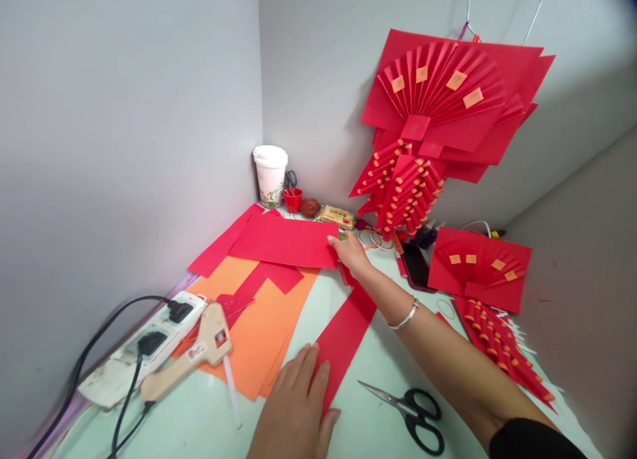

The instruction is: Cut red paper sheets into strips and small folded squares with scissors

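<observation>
My left hand lies flat, fingers stretched out, over the lower end of a red paper strip on the table. Farther off, my right hand pinches the right edge of a wide red paper sheet, thumb on top. That sheet overlaps more red paper and several orange sheets to the left. Black-handled scissors lie partly spread to the right of my left hand. A beige glue gun with a glue stick rests left of the orange paper.
A power strip with black cords runs along the left wall. At the back stand a white cup and a small red cup. Red fan-and-firecracker paper decorations hang on the right; another decoration lies below, beside a phone.
</observation>
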Tool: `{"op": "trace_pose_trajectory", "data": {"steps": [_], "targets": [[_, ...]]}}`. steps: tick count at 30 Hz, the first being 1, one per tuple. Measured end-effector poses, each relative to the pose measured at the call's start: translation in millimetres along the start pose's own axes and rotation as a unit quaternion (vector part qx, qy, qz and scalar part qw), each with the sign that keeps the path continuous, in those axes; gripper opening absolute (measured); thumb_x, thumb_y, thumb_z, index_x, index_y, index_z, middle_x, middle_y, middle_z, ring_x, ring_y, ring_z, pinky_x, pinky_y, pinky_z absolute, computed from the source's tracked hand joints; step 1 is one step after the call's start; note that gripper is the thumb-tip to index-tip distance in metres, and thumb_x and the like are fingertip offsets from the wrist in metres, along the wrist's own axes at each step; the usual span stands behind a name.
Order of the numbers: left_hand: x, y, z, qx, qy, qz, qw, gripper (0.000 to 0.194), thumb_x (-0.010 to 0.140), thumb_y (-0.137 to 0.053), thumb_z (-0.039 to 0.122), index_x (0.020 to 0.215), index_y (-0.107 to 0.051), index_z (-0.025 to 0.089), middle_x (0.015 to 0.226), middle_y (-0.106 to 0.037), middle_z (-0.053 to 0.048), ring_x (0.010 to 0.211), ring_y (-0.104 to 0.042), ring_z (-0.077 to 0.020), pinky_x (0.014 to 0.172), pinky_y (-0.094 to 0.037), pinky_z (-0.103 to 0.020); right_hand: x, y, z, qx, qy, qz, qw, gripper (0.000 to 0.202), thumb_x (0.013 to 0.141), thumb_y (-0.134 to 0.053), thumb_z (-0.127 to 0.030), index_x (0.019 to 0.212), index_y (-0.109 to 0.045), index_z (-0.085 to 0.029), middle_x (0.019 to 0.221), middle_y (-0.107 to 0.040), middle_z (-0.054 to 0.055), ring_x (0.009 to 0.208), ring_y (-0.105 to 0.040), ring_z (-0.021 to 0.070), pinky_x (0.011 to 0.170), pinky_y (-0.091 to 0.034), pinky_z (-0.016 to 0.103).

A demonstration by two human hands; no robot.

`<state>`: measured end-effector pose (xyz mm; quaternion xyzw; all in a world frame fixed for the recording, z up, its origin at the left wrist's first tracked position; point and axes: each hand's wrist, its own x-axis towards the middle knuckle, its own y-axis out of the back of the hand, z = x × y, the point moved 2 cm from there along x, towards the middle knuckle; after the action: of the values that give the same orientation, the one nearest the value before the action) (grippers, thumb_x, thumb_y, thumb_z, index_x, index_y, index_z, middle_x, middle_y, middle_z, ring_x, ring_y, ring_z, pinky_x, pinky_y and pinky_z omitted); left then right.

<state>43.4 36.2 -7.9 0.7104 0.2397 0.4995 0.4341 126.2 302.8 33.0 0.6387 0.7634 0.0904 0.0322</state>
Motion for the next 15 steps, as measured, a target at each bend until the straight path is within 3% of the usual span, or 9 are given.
{"op": "trace_pose_trajectory", "data": {"steps": [3, 4, 6, 8, 10, 12, 15], "targets": [[-0.3, -2.1, -1.2, -0.002, -0.006, 0.008, 1.000, 0.044, 0.073, -0.071, 0.034, 0.110, -0.066, 0.010, 0.117, -0.072, -0.022, 0.102, -0.071, -0.0344, 0.077, -0.063, -0.040, -13.1, 3.7, -14.4, -0.176, 0.092, -0.002, 0.980, 0.064, 0.090, -0.062, -0.018, 0.147, -0.033, -0.012, 0.150, -0.038, 0.020, 0.143, -0.028, 0.0335, 0.115, -0.029, 0.050], [-0.3, -3.0, -1.5, -0.002, -0.008, 0.010, 1.000, 0.044, 0.072, -0.071, 0.033, 0.109, -0.066, 0.010, 0.116, -0.072, -0.022, 0.101, -0.071, -0.0347, 0.076, -0.063, -0.041, -21.8, -0.6, -17.8, -0.227, 0.121, -0.025, 0.966, 0.063, 0.090, -0.062, -0.020, 0.146, -0.035, -0.011, 0.151, -0.038, 0.020, 0.143, -0.027, 0.0328, 0.116, -0.027, 0.048], [0.2, -4.7, -1.9, -0.004, -0.011, 0.013, 1.000, 0.042, 0.072, -0.070, 0.032, 0.108, -0.066, 0.010, 0.115, -0.073, -0.022, 0.100, -0.072, -0.0351, 0.075, -0.063, -0.041, -42.6, -17.3, -19.9, -0.314, 0.168, -0.104, 0.929, 0.045, 0.091, -0.061, -0.025, 0.134, -0.053, -0.013, 0.136, -0.055, 0.017, 0.132, -0.045, 0.0306, 0.112, -0.035, 0.044], [0.9, -6.1, -2.2, -0.005, -0.013, 0.015, 1.000, 0.041, 0.073, -0.068, 0.030, 0.109, -0.066, 0.010, 0.113, -0.073, -0.023, 0.098, -0.072, -0.0348, 0.075, -0.063, -0.041, -62.8, -39.6, -17.1, -0.386, 0.197, -0.188, 0.882, 0.029, 0.089, -0.065, -0.033, 0.112, -0.066, -0.015, 0.109, -0.069, 0.013, 0.109, -0.062, 0.0293, 0.096, -0.049, 0.041], [1.3, -7.1, -2.9, -0.004, -0.014, 0.019, 1.000, 0.039, 0.074, -0.065, 0.029, 0.109, -0.065, 0.010, 0.113, -0.073, -0.023, 0.098, -0.073, -0.0345, 0.074, -0.063, -0.041, -76.0, -60.5, -13.7, -0.447, 0.221, -0.231, 0.836, 0.027, 0.089, -0.066, -0.034, 0.103, -0.068, -0.011, 0.102, -0.069, 0.017, 0.102, -0.064, 0.0318, 0.087, -0.053, 0.043], [1.4, -8.1, -3.9, -0.004, -0.016, 0.025, 1.000, 0.038, 0.075, -0.063, 0.028, 0.109, -0.065, 0.011, 0.113, -0.074, -0.022, 0.098, -0.073, -0.0337, 0.074, -0.063, -0.041, -80.2, -76.9, -12.6, -0.496, 0.235, -0.247, 0.799, 0.028, 0.092, -0.062, -0.029, 0.106, -0.065, -0.005, 0.102, -0.068, 0.020, 0.099, -0.065, 0.0329, 0.079, -0.056, 0.045], [1.2, -9.8, -5.1, -0.003, -0.021, 0.036, 0.999, 0.036, 0.075, -0.059, 0.025, 0.108, -0.065, 0.011, 0.110, -0.074, -0.021, 0.097, -0.073, -0.0329, 0.073, -0.063, -0.040, -76.1, -93.5, -16.8, -0.547, 0.246, -0.273, 0.752, 0.024, 0.096, -0.058, -0.022, 0.112, -0.062, -0.005, 0.103, -0.068, 0.016, 0.092, -0.067, 0.0271, 0.074, -0.058, 0.041]]}}
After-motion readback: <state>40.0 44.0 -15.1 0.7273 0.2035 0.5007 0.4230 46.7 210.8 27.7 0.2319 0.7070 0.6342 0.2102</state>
